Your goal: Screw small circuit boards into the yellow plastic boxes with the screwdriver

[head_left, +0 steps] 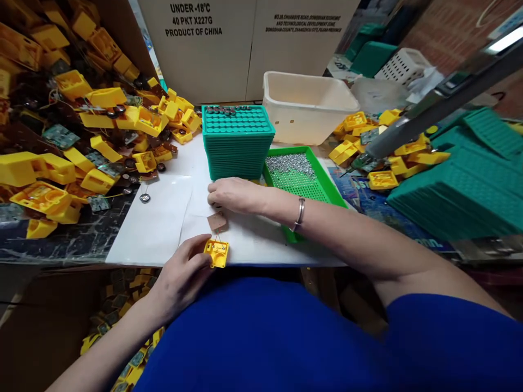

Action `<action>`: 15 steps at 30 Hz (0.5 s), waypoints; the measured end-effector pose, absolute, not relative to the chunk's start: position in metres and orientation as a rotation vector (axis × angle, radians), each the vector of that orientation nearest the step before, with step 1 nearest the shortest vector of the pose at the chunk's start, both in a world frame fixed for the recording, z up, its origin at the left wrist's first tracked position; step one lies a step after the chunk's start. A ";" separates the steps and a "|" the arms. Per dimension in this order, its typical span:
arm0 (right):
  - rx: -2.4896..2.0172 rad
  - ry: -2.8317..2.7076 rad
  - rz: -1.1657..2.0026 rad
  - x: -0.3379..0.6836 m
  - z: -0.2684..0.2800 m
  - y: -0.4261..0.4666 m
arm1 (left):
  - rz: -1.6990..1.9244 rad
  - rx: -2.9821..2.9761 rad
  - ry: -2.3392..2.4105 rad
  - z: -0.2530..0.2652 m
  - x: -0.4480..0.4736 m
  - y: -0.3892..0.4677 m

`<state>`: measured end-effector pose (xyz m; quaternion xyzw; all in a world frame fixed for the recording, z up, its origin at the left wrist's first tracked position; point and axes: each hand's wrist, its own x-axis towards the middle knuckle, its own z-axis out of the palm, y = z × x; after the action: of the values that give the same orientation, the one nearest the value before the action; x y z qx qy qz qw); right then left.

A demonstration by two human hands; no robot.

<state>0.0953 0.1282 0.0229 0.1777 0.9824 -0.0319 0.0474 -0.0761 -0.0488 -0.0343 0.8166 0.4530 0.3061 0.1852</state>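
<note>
My left hand [180, 280] pinched a yellow case [217, 253] at frame btm-center; right hand [231, 194] lay curled on the counter [155, 228] by green trays [237, 142], grip unclear.

The right hand [231, 194] hides whatever its fingertips touch on the desk [155, 228]. The box [204, 43] print is cut off at the top edge. The tray [304, 177] holds bits too small to tell.
</note>
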 end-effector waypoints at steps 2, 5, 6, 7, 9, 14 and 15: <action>0.717 3.001 0.001 0.106 0.030 0.122 | 0.859 2.313 1.304 -0.028 -0.073 -0.044; 0.895 3.075 0.183 0.129 0.035 0.105 | 0.861 2.289 1.431 -0.018 -0.064 -0.032; 0.897 3.112 0.238 0.137 0.034 0.098 | 0.860 2.283 1.468 -0.016 -0.060 -0.027; 0.881 3.148 0.285 0.145 0.031 0.091 | 0.853 2.286 1.496 -0.014 -0.057 -0.023; 0.835 3.178 0.334 0.160 0.020 0.076 | 0.828 2.323 1.518 -0.014 -0.049 -0.016; 0.772 3.074 0.175 0.184 0.002 0.051 | 0.758 2.448 1.386 -0.021 -0.040 -0.014; 0.776 3.060 0.126 0.186 0.002 0.050 | 0.756 2.448 1.362 -0.021 -0.040 -0.015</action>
<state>0.1858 0.0497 0.0016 0.2457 0.9685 0.0399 -0.0089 -0.0402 -0.0152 -0.0209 0.8375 0.4662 0.2587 0.1197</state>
